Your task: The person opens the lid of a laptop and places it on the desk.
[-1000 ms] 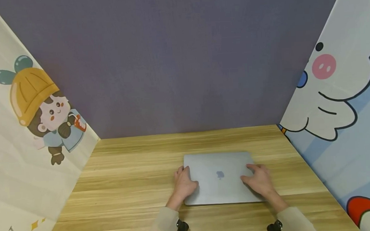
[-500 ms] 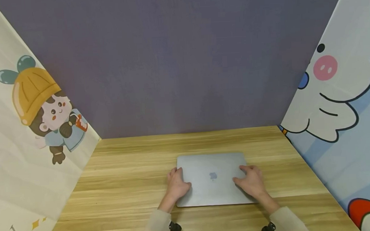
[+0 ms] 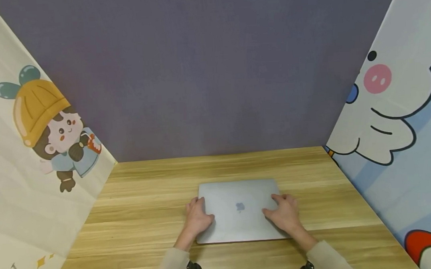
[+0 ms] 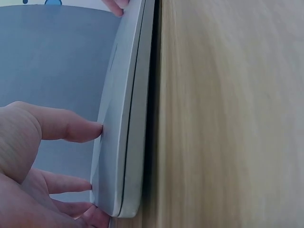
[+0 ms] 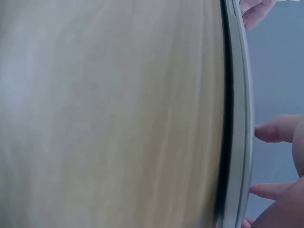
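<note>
A closed silver laptop (image 3: 237,226) with a dark apple logo on its lid lies flat, close over the wooden table. My left hand (image 3: 196,219) grips its left side, and my right hand (image 3: 285,216) grips the right side. In the left wrist view the left thumb (image 4: 76,127) presses on the lid while the other fingers reach the side edge, partly hidden. The right wrist view shows the right thumb (image 5: 275,129) on the lid in the same way, with a dark gap under the laptop's front edge.
The wooden table (image 3: 139,218) extends on both sides of the laptop. A dark grey panel (image 3: 213,78) rises behind it. Cartoon-printed sheets border the table, a cream one (image 3: 16,207) at left and a blue-white one (image 3: 395,191) at right.
Both hands have moved the laptop steadily to the left and slightly nearer to me. Their hold on its two sides looks the same throughout.
</note>
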The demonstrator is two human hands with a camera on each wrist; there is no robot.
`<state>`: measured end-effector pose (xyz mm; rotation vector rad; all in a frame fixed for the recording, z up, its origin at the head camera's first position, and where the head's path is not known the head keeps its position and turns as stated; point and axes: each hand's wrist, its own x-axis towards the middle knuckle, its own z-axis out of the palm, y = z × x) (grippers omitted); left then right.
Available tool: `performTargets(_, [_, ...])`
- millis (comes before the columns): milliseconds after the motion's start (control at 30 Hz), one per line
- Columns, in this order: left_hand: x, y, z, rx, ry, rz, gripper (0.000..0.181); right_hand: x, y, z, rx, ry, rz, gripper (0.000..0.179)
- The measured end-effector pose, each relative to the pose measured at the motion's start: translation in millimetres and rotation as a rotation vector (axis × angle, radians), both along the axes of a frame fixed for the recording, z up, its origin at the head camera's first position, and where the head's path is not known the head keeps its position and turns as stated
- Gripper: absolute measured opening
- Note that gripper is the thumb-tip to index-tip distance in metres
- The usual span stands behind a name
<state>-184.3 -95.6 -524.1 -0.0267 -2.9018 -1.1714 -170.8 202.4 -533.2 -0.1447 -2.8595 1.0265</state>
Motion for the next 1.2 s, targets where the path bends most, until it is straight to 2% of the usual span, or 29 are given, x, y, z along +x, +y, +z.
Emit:
performTargets(200, [3.5,-8.0,0.1,-0.013,0.011,-0.006,0.076,2.1,-6,-0.6,0.018,0.011,0.011,0.068])
performTargets(567, [12.9,-16.0,1.5,0.004,0.002,-0.005,0.076,7.5,-12,3.3,0.029,-0.019,0.037,0.071])
performTargets(1200, [22.5,-29.5,3.0,-0.044,0.001,-0.014,0.075,16.5,-19,5.7,0.018,-0.035,0.061,0.073])
